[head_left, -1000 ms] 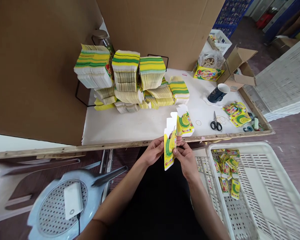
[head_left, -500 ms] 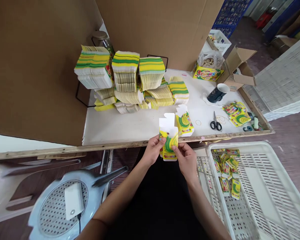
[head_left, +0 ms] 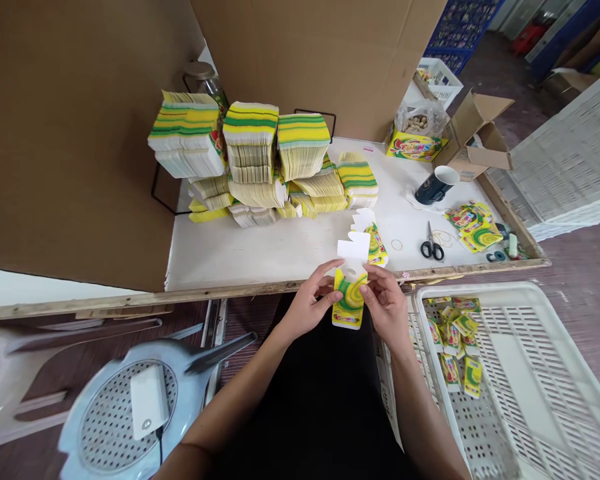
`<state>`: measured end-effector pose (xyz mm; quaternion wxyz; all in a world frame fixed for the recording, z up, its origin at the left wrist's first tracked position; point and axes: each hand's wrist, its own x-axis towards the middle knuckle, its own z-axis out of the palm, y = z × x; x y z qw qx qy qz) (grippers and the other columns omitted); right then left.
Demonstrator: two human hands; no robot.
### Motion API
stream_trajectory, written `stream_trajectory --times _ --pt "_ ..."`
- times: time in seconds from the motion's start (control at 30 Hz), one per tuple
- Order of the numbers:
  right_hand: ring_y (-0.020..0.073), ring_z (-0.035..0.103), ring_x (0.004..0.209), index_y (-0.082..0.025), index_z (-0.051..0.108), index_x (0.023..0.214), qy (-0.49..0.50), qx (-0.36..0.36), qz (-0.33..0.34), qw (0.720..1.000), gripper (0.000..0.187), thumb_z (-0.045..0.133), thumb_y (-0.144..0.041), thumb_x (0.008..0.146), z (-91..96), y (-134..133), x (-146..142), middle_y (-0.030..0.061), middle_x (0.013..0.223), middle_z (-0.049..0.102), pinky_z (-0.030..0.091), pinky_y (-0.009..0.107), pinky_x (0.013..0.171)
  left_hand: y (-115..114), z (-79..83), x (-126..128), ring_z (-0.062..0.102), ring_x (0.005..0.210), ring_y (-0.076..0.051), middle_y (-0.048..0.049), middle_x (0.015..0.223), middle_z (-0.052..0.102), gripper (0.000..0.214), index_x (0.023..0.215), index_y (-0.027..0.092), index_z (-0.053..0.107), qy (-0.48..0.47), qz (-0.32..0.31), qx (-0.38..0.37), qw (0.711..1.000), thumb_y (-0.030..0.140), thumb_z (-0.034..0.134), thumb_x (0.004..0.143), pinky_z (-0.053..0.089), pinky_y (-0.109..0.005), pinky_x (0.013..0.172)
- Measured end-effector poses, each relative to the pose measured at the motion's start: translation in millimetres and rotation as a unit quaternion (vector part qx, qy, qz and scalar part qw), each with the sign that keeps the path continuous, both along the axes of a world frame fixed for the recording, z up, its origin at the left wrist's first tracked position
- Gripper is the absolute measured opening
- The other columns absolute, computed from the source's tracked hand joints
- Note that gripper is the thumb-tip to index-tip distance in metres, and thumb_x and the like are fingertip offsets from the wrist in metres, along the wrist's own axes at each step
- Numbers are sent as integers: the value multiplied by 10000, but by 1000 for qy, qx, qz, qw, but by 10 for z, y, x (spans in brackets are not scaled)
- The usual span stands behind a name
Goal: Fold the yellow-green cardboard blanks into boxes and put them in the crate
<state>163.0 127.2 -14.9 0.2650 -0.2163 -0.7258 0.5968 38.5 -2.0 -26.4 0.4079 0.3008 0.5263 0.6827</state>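
Observation:
Both my hands hold a small yellow and green carton (head_left: 350, 299) just in front of the table's near edge, its white top flap standing up. My left hand (head_left: 307, 301) pinches the carton's left side, and my right hand (head_left: 387, 303) grips its right side. A short stack of flat cartons (head_left: 375, 241) of the same print lies on the white table (head_left: 260, 250) just behind my hands. Tall stacks of flat carton blanks (head_left: 260, 157) are piled at the back of the table.
A white slotted crate (head_left: 540, 373) at my right holds several small folded cartons (head_left: 455, 340). Scissors (head_left: 433, 248), a dark mug (head_left: 436, 185), rubber bands and loose cartons (head_left: 473, 227) lie on the table's right. Cardboard walls (head_left: 80, 133) stand behind. A perforated stool with a white device (head_left: 147, 403) sits lower left.
The carton went from edge-on and flat to opened out, then shifted slightly right and lower, with its front facing me. My hands moved with it.

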Motion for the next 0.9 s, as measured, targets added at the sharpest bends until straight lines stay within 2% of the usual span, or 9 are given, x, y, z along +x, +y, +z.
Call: stream_trajectory --times 0.17,0.27,0.33,0.37,0.43,0.57,0.73,0.8,0.9 --pt "177 568 796 -231 635 935 -21 50 19 998 154 574 -371 948 42 120 47 30 865 609 447 287 701 -2 -23 5 673 832 -164 -79 995 713 423 1136 180 537 -33 -50 -3 998 335 742 800 503 -249 752" --pt "185 563 813 -220 636 848 -17 91 -5 996 192 580 -378 941 26 135 40 39 861 605 444 293 713 0 -33 25 693 845 -180 -83 1014 724 708 1387 224 377 -70 -60 -14 996 334 751 796 517 -273 777" --pt "180 570 792 -228 635 950 -11 63 -20 998 167 604 -390 925 2 131 33 39 880 618 455 290 696 3 -42 27 705 876 -197 -91 1044 728 916 1502 256 193 -95 -78 -13 992 329 762 788 527 -297 807" --pt "176 575 780 -236 623 1040 -8 44 -28 999 200 619 -392 916 -8 130 34 38 901 627 462 288 686 5 -46 24 708 883 -201 -97 1053 729 939 1511 251 184 -99 -89 -13 991 327 769 781 530 -301 812" --pt "184 596 817 -248 603 1160 -3 36 -40 999 297 632 -400 907 -11 137 46 49 962 646 483 304 723 11 -51 15 707 886 -203 -110 1067 726 809 1449 212 340 -91 -94 -17 991 334 771 775 535 -294 805" --pt "242 600 976 -235 729 994 -8 94 -18 995 330 527 -492 946 50 173 96 84 1032 662 478 380 869 29 -46 9 702 897 -208 -111 1091 721 533 1253 178 552 -34 -36 -30 998 339 753 786 537 -274 768" --pt "139 482 601 -235 635 1214 -122 8 48 991 418 694 -415 841 94 158 96 -24 689 566 396 262 579 38 -83 34 689 1005 -234 -112 1174 702 546 1340 203 526 27 -10 -35 999 312 696 832 543 -302 836" --pt "121 411 538 -228 598 1203 -142 5 53 988 420 697 -393 830 101 145 81 -60 605 502 341 248 536 31 -110 40 675 1059 -247 -114 1221 686 572 1380 217 504 33 -16 -35 999 310 679 844 537 -316 872" --pt "117 400 515 -227 563 1188 -150 -8 64 987 427 686 -415 825 125 143 67 -67 605 531 323 245 523 15 -133 40 658 1106 -256 -118 1273 661 589 1406 223 485 38 -18 -36 998 306 666 852 527 -325 905"
